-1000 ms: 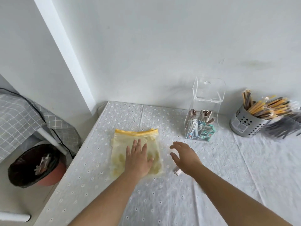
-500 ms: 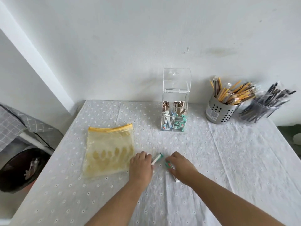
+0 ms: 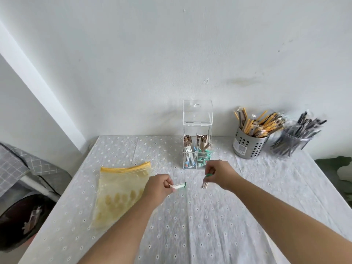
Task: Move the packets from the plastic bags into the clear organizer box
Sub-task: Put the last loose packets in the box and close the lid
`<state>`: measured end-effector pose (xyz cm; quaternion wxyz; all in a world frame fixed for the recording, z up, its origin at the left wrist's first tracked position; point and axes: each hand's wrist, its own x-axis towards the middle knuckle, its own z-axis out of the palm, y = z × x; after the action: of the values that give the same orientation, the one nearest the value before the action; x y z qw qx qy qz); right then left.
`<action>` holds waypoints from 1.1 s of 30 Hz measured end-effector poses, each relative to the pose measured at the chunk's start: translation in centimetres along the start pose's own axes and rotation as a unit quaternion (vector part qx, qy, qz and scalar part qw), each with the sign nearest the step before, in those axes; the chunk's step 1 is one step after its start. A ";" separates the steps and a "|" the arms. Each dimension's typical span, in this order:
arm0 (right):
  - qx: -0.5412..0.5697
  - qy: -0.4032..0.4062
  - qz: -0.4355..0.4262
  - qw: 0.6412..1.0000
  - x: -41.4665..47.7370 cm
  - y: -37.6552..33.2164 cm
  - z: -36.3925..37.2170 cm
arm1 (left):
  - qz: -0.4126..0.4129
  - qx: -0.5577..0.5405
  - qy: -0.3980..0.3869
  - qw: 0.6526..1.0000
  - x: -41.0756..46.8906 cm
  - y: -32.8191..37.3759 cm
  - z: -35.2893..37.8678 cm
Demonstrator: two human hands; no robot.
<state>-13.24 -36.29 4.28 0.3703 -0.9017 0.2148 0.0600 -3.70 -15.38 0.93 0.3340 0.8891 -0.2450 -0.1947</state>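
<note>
At centre frame, the left hand point(image 3: 159, 184) pinches a small white green-tipped packet point(image 3: 178, 186) by its end; the right hand point(image 3: 219, 173) pinches a second slim packet point(image 3: 206, 181), both just below the tall clear acrylic organizer box point(image 3: 197, 134). Such thin end-grips may slip, dropping packets outside it.

Open cloth point(image 3: 190, 216) leads to the organizer box point(image 3: 197, 149), its lid point(image 3: 197, 111) raised.

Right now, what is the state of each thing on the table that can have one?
organizer box, lid raised, partly filled with packets
plastic bag, lying flat on the tablecloth
left hand, pinches white packet
right hand, pinches green-topped packet
metal holder, upright, full of sticks
</note>
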 end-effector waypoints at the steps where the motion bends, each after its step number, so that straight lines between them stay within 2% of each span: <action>1: 0.001 0.024 -0.008 1.000 0.5 -0.4 -1.4 | 0.009 -0.007 0.010 1.000 0.6 0.7 -0.6; 7: 0.011 0.153 -0.021 0.988 3.9 -2.0 -6.4 | 0.067 -0.039 0.086 0.993 3.0 4.2 -2.8; 17: -0.193 0.199 0.014 0.961 8.7 -1.8 -4.8 | 0.052 -0.071 0.076 0.993 3.4 4.5 -2.7; 22: -0.277 0.175 0.014 0.945 10.5 -1.0 -3.2 | 0.044 -0.083 0.073 0.993 3.6 3.7 -2.5; 26: -0.334 0.122 0.009 0.935 11.3 -1.2 -2.4 | 0.037 -0.086 0.072 0.993 4.0 3.2 -2.2; 33: -0.383 0.079 0.015 0.920 11.9 -1.0 -2.0 | 0.037 -0.090 0.062 0.993 4.2 3.1 -1.6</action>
<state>-2.16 -41.19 3.19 -0.0228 -0.9731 0.2178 0.0716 -0.41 -19.00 3.45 0.4342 0.8561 -0.2378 -0.1486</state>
